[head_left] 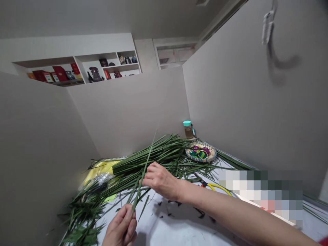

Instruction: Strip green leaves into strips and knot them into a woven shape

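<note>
Long green leaf strips [141, 178] stand up between my two hands. My left hand [122, 224], at the bottom of the view, is closed around their lower ends, with a few loose ends fanning out above it. Higher up and to the right, my right hand [160, 180] pinches a strip between thumb and fingers; the tip of one strip rises well above it. Behind the hands lies a large bundle of the same long green leaves [153, 150] across the table.
Yellow-handled scissors [217, 187] lie beyond my right forearm. A woven basket [215, 156] holds coloured bits and a ring. Behind it stands a bottle with a turquoise lid [188, 130]. Yellow plastic packaging [99, 169] and leaf pieces [84, 212] are at left. Grey partitions [133, 112] enclose the table.
</note>
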Motion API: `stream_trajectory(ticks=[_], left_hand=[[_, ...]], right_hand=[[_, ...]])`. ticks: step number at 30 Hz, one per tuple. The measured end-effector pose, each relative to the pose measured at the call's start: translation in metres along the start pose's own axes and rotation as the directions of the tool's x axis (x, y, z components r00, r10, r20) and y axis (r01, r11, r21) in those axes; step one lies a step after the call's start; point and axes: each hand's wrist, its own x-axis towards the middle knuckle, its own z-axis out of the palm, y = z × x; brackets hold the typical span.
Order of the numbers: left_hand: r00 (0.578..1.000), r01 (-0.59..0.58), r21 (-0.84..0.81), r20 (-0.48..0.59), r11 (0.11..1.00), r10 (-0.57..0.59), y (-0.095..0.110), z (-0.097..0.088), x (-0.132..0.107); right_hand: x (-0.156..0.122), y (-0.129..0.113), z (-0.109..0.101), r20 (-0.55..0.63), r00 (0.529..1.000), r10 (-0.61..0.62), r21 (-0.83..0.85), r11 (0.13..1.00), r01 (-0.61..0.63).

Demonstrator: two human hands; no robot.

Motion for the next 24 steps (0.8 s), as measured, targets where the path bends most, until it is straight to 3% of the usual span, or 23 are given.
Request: stream_trajectory(ticks=[8, 17, 24], left_hand=[[0.995, -0.046, 0.025, 0.092, 0.999, 0.044, 0.0, 0.006, -0.006], [0.991, -0.075, 0.02, 0.117, 0.997, 0.072, 0.001, 0.008, -0.005], [0.985, -0.113, 0.001, 0.134, 0.994, 0.112, 0.0, 0.007, -0.008]], right_hand=[[-0.003, 0.009, -0.005, 0.008, 0.999, 0.033, -0.015, 0.999, -0.033], [-0.003, 0.013, -0.011, 0.078, 0.992, 0.102, -0.011, 0.995, -0.102], [-0.002, 0.018, -0.023, 0.136, 0.949, 0.285, -0.004, 0.958, -0.287]])
